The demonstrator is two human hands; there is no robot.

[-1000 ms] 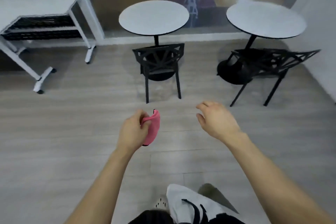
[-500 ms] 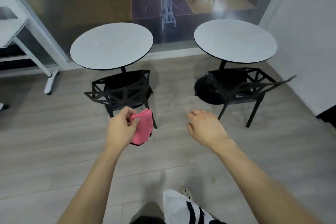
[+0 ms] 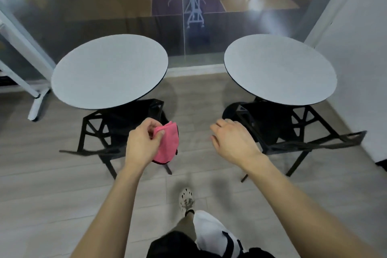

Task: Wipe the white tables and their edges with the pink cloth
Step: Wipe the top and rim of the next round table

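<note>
Now my left grip (image 3: 142,142) pinches the pink cloth (image 3: 167,145); my right grip (image 3: 234,142) hangs empty. Better I unfold it before the table (image 3: 109,73) at eleven o'clock.

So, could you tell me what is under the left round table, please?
A black chair is pushed partly under the left table. The tabletop hides the table's own leg and base, and the left hand with the pink cloth covers part of the chair.
</note>
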